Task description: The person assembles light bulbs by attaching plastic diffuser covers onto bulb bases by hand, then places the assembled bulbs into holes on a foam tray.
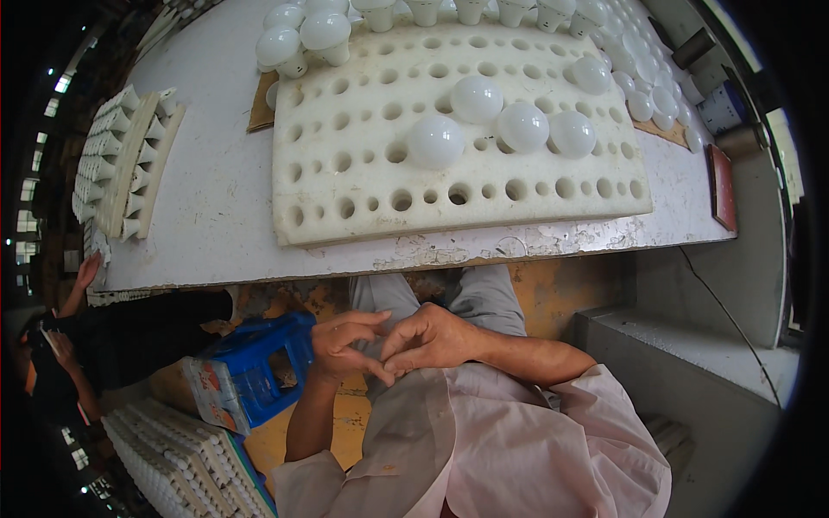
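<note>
A: Hands first. Where were they?

B: Both were low, over the lap, below the edge of the surface [216, 216]. Left hand [341, 345] and right hand [432, 338] met fingertip to fingertip. Fingers were curled narrow; whether the grip held anything small, could not tell, nothing showed between them.

A: Containers?

B: White foam tray [345, 203] with rows of round holes lay flat on the surface, well apart from the hands. Most holes were unfilled. Four white bulbs [476, 97] sat dome-up near its middle, one more bulb [591, 74] near its far right corner. A few bulbs [325, 31] lay at its far left corner.

A: Anything else holding stuff?

B: Second tray [129, 164] at the left of the surface, seen on edge, packed with white bulb bases. Blue plastic crate [259, 367] on the floor, just beside the left hand. Another tray of white parts [173, 462] lay lower left on the floor.

A: Other people?

B: A co-worker's hand [86, 270] was at the far left edge.
</note>
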### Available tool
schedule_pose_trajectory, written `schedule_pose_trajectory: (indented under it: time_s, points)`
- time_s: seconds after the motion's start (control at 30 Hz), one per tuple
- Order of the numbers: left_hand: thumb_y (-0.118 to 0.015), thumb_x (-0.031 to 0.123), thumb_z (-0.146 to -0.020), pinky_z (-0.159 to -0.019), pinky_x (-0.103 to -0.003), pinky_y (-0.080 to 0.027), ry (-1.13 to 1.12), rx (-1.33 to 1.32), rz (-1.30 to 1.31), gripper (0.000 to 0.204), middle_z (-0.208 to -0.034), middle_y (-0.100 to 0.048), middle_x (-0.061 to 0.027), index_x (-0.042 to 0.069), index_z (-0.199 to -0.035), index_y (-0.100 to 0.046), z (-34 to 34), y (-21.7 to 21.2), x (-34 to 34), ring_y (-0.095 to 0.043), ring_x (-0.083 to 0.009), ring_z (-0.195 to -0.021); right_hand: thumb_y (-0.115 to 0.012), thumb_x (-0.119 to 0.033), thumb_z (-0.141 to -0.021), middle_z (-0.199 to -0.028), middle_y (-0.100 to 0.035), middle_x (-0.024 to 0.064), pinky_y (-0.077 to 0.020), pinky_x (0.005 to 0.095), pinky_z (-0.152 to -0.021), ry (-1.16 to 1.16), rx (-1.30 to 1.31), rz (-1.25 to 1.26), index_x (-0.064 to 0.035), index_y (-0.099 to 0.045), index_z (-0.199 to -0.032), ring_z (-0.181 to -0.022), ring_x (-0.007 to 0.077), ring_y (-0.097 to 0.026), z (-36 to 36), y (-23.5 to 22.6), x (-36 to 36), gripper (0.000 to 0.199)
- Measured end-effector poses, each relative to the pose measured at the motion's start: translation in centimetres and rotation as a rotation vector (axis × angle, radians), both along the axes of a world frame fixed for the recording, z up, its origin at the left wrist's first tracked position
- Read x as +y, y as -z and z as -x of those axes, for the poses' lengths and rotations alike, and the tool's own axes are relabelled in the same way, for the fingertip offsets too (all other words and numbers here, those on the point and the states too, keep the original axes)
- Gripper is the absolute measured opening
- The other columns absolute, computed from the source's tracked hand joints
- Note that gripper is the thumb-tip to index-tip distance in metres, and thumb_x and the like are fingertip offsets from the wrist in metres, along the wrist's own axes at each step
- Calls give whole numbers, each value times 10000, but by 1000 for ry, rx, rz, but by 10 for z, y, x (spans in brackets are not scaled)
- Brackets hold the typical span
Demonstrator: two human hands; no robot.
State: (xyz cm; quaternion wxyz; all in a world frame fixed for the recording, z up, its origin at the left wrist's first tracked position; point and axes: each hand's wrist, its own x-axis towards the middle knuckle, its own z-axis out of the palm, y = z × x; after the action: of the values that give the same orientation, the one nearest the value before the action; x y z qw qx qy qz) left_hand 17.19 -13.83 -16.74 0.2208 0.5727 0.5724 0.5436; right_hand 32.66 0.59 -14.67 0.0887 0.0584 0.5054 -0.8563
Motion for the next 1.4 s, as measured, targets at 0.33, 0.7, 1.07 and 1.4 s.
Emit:
schedule_pose_trajectory:
  time_s: [0.33,0.7,1.07,1.4]
  points:
    - [-851,358,-425,-550,-266,-530,-18,242,-58,503,-928,-694,-150,31,-657,-548,4,-4,4,-656,-186,-627,-665,-33,-831,-779,-681,27,-464,217,-593,146,80,-267,7,-678,-864,-693,33,-562,-7,3,-5,52]
    - [-817,445,-439,-477,-253,-456,-98,394,-121,538,-896,-698,-126,32,-652,-544,-4,-4,7,-630,-167,-587,-623,-149,-885,-701,-647,30,-456,221,-562,206,-122,-246,-1,-676,-856,-629,42,-538,1,16,-17,160]
    - [-861,362,-473,-656,-306,-571,-193,206,-11,511,-960,-678,-205,13,-673,-547,-2,15,-18,-695,-206,-758,-431,-175,-985,-1029,-650,214,-561,333,-760,283,-280,755,75,-530,-1199,-892,260,-672,3,48,-6,343]
    - [-872,314,-529,-574,-282,-533,-275,405,-106,448,-947,-687,-158,28,-674,-559,-4,14,-7,-673,-211,-695,-435,-130,-971,-1101,-617,250,-504,401,-898,344,-248,821,79,-504,-1229,-980,315,-642,0,53,-8,339]
